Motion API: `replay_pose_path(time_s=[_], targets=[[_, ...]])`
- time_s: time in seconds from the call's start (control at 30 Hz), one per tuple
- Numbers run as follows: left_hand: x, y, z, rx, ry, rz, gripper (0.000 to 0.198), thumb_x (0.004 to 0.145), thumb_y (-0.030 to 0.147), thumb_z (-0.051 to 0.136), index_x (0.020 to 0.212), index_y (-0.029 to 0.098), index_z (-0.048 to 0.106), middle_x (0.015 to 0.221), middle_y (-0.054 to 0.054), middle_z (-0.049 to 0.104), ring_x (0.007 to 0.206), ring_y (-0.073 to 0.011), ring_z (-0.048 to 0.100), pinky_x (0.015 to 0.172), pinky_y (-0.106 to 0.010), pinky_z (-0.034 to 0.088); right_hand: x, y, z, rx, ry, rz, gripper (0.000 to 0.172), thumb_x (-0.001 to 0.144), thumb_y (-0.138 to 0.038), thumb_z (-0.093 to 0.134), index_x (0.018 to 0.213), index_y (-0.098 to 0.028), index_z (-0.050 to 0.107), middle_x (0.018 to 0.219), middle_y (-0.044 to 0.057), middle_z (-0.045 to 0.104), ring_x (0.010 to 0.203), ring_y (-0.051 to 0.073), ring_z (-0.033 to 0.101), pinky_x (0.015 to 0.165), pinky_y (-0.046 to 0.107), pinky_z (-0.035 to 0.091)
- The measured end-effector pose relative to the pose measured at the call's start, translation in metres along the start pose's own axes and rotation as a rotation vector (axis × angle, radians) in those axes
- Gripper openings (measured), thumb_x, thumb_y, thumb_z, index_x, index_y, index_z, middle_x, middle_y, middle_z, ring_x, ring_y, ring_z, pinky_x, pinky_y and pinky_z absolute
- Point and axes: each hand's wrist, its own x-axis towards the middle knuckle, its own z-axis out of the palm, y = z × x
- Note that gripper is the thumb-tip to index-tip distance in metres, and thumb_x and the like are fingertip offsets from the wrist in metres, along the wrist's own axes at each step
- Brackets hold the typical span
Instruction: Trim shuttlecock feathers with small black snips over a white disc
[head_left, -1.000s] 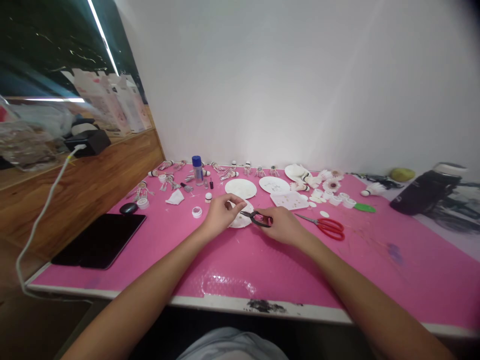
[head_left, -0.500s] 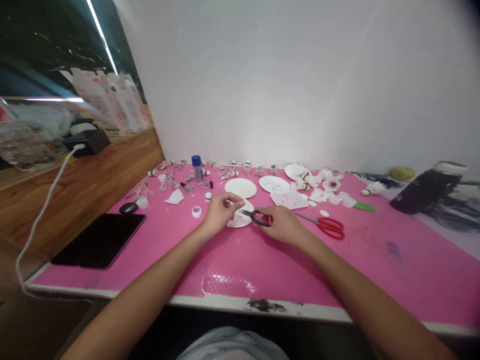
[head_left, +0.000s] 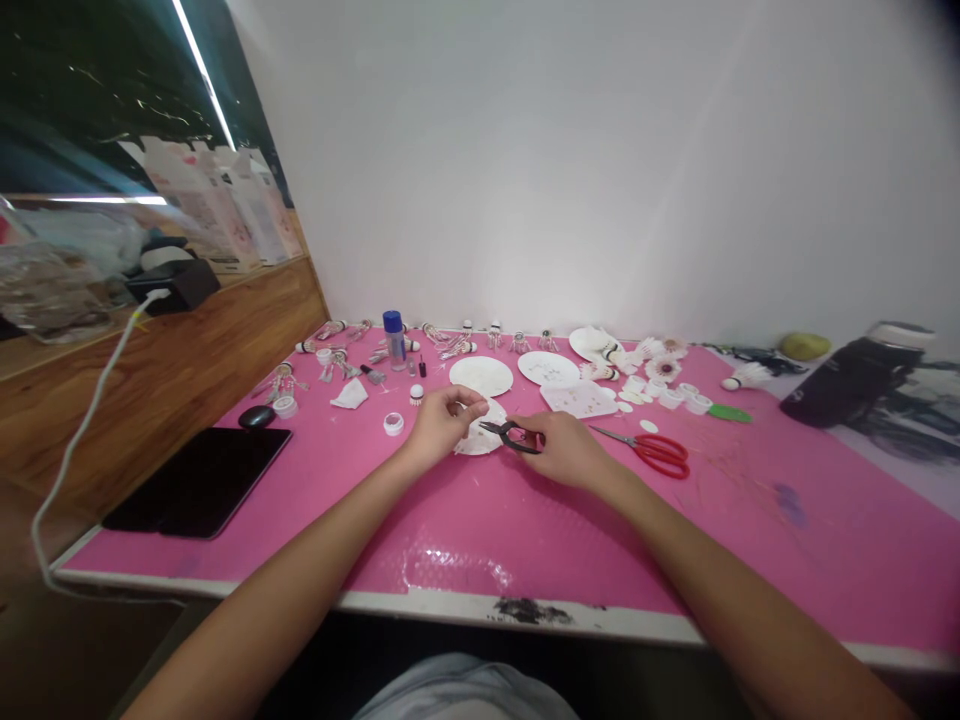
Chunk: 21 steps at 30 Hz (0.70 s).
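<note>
My left hand (head_left: 442, 425) pinches the edge of a white paper disc (head_left: 477, 444), which rests on the pink mat (head_left: 465, 530). Its fingers cover part of the disc. My right hand (head_left: 564, 448) is shut on small black-handled snips (head_left: 511, 436). Their blades point left, toward the disc and close beside my left fingertips. Whether the blades touch the paper is hidden from this view.
Red-handled scissors (head_left: 660, 455) lie right of my right hand. Behind stand two white paper plates (head_left: 481, 376), a blue-capped bottle (head_left: 393, 340) and several shuttlecock-feather crafts (head_left: 450, 347). A black tablet (head_left: 196, 482) and a computer mouse (head_left: 256, 417) lie left. A white wall rises behind.
My hands, the snips and the disc have barely moved. The view has shifted very slightly.
</note>
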Motion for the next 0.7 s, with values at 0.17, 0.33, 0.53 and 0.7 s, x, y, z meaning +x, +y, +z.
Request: replay_pose_path(time_s=[0.17,0.33,0.53,0.7], targets=[[0.0005,-0.0006,0.0002,-0.022,-0.008,-0.004,0.031,0.076,0.043,0.080,0.083,0.014,0.070,0.070,-0.001,0.065,0.046,-0.0082,0.050,0.042,-0.022,0.036,-0.0002,-0.0018,-0.0011,0.007,-0.011,0.006,0.026,0.090,-0.033,0.063,0.110,-0.024,0.077,0.077,0.003,0.072,0.067,0.018,0.057,0.060,0.028,0.029],[0.0017,-0.0013,0.0001,-0.041,-0.013,-0.001,0.029,0.076,0.041,0.079,0.083,0.014,0.068,0.068,0.000,0.062,0.045,-0.0081,0.050,0.041,-0.022,0.035,-0.0011,-0.0031,-0.0022,0.018,-0.002,0.002,0.023,0.091,-0.033,0.063,0.107,-0.024,0.076,0.079,0.003,0.072,0.068,0.018,0.058,0.061,0.028,0.029],[0.0028,-0.0019,-0.0022,-0.048,-0.021,0.023,0.032,0.076,0.044,0.080,0.083,0.015,0.068,0.068,0.000,0.062,0.047,-0.0076,0.050,0.042,-0.021,0.035,-0.0005,-0.0013,-0.0012,0.029,0.009,-0.010,0.018,0.090,-0.030,0.063,0.101,-0.023,0.075,0.078,0.003,0.072,0.068,0.017,0.057,0.061,0.027,0.029],[0.0030,-0.0006,-0.0039,-0.054,-0.024,0.037,0.039,0.075,0.049,0.083,0.084,0.015,0.069,0.076,-0.003,0.067,0.048,-0.0087,0.056,0.042,-0.021,0.037,0.0000,-0.0018,-0.0013,0.036,0.025,0.005,0.015,0.089,-0.028,0.063,0.098,-0.023,0.074,0.078,0.003,0.072,0.068,0.017,0.057,0.061,0.028,0.028]])
